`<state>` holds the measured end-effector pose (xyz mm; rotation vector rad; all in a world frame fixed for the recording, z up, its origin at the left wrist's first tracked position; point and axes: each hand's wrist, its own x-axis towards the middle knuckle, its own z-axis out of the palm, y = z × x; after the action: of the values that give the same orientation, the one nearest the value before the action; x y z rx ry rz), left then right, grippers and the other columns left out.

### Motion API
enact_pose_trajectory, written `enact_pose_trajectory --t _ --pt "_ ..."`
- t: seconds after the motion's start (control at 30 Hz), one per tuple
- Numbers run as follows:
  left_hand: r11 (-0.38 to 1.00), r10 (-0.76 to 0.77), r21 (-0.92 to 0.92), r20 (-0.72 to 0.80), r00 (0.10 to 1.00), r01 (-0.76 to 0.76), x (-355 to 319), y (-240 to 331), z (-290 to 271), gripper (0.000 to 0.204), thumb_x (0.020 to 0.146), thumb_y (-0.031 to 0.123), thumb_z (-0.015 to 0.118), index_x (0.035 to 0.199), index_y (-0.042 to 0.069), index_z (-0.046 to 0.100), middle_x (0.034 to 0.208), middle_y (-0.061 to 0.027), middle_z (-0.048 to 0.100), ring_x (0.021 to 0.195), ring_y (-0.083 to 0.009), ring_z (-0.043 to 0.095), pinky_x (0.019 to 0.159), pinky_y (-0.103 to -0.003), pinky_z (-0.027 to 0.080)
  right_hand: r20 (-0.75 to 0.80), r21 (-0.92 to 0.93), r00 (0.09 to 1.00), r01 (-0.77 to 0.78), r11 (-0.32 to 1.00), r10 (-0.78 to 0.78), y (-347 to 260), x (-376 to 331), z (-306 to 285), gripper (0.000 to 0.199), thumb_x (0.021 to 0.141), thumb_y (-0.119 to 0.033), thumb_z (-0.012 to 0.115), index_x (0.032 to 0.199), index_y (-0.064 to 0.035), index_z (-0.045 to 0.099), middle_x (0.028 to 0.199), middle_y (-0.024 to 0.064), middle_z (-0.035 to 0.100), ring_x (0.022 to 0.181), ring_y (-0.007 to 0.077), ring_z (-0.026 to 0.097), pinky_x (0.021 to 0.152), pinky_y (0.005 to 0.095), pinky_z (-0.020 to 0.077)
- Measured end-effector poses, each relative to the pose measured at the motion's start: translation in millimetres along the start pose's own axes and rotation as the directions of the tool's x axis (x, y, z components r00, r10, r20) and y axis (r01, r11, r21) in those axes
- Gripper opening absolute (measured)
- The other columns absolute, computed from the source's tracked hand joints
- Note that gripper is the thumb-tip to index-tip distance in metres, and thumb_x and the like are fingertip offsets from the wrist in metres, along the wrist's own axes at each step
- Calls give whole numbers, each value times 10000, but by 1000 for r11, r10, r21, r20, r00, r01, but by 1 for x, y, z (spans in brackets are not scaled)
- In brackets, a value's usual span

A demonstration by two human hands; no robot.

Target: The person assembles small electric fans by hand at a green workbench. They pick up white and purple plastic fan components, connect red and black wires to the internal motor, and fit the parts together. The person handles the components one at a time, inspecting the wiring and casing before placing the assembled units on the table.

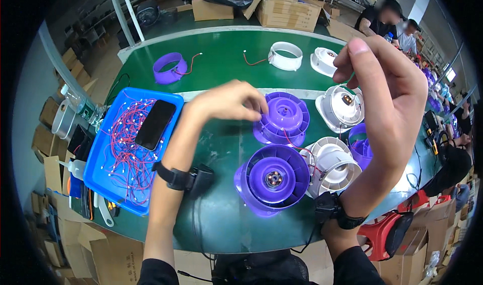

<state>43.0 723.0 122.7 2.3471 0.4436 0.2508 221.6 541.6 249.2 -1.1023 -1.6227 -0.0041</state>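
Note:
My left hand (pixel 232 101) reaches in over the table, its fingers bent and tips close together at the left rim of a purple fan housing (pixel 285 115). Anything pinched there is too small or blurred to tell. My right hand (pixel 392 91) is raised at the right, closer to the camera, with the fingers curled in towards the thumb; what they hold, if anything, is hidden. Nearer me sits a second purple fan housing (pixel 273 178) with a round motor hub showing in its middle. Beside it a white fan housing (pixel 333 167) lies tilted, a red wire (pixel 297 146) running close by.
A blue tray (pixel 177 99) of red wires (pixel 128 144) holds a black phone (pixel 155 125). A purple ring (pixel 163 75), a white ring (pixel 285 56) and white housings (pixel 346 107) stand farther back. A plastic bottle (pixel 83 105) is left; a red stool (pixel 377 237) is right. Co-workers (pixel 385 20) sit beyond.

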Motion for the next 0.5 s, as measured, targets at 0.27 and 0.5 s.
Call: enact_pose_trajectory --t 0.27,0.5 --pt "939 -97 325 -62 993 112 -2 -14 11 319 703 316 831 887 70 747 733 -104 699 716 -246 687 642 -364 511 -31 86 999 26 996 -23 0 0 5 253 970 -148 593 829 48 664 720 43 639 679 89 597 607 232 418" --pt "863 254 498 -572 780 84 -7 -85 4 398 766 420 767 944 65 751 762 -140 692 719 -324 666 675 -416 518 -150 28 974 179 984 -172 9 4 11 215 746 -167 648 612 1 625 587 195 586 589 369 620 600 442 515"
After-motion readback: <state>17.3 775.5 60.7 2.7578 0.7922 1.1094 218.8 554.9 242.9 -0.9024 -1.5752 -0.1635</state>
